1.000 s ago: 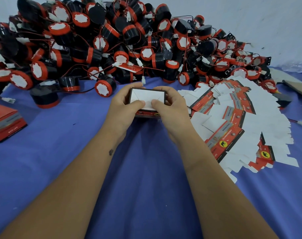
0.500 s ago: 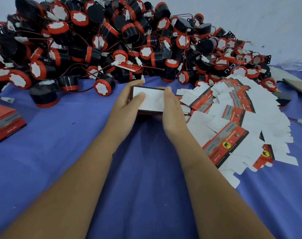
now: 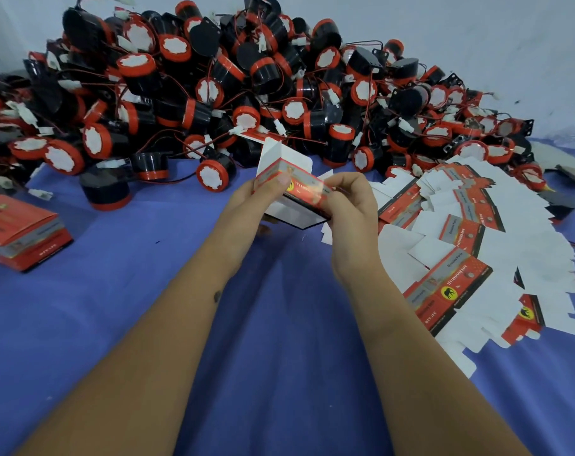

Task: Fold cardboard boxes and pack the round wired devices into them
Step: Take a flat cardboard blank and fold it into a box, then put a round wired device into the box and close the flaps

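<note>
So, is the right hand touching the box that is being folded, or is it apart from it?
Touching. In the head view, the right hand pinches the near end of the box with curled fingers; the left hand grips the other end.

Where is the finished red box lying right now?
In the head view, the closed red box lies on the blue cloth at the far left edge, left of the left hand and just in front of the pile of round devices.
</note>
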{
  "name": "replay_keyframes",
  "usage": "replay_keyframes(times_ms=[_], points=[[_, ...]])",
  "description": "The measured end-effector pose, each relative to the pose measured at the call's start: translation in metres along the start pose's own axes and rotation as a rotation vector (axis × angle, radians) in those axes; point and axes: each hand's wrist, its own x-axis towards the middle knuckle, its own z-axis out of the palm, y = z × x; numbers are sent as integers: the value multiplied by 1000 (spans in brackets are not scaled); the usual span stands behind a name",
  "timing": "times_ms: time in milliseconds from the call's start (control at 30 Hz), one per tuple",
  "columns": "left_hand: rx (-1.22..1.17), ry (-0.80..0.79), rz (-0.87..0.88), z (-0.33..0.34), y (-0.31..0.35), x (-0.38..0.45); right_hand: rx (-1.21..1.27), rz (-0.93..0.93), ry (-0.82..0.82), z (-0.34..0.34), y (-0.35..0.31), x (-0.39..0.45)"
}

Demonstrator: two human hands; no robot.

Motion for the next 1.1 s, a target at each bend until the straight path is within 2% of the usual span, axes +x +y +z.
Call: replay_keyframes(times_ms=[133, 300, 433, 533, 733, 967, 1100], points=[[-125, 303, 85, -10, 4, 9, -130, -59, -87, 12, 9, -5], [-405, 726, 161, -29, 5, 16, -528, -66, -290, 37, 30, 0], [-543, 929, 155, -41, 8, 24, -786, -101, -456, 65, 38, 28], [-577, 957, 137, -41, 3, 25, -872, -73, -526, 88, 46, 47], [-608, 932, 116, -41, -4, 30, -849, 29, -561, 115, 58, 67], [-559, 764, 106, -32, -5, 25, -542, -30, -335, 85, 41, 41], [-478, 602, 63, -23, -5, 20, -575, -66, -186, 48, 30, 22]])
